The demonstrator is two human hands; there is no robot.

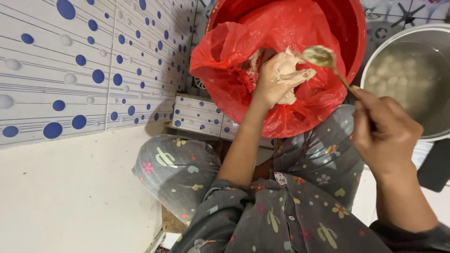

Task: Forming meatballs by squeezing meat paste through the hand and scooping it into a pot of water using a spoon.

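Nearest is the grey flowered sleeve (281,215). The right hand (386,136) grips a metal spoon (323,57), poised at the left hand (276,79), which squeezes pale paste (287,65) over the red bag (243,51) lining a red bucket (354,33). Shaped balls soak in the steel pot (412,75) beside.

One package noted: a red translucent plastic bag (234,56), crumpled and open at the top, lining the red plastic tub (354,33) at far centre. No labels, signs or screens are visible.
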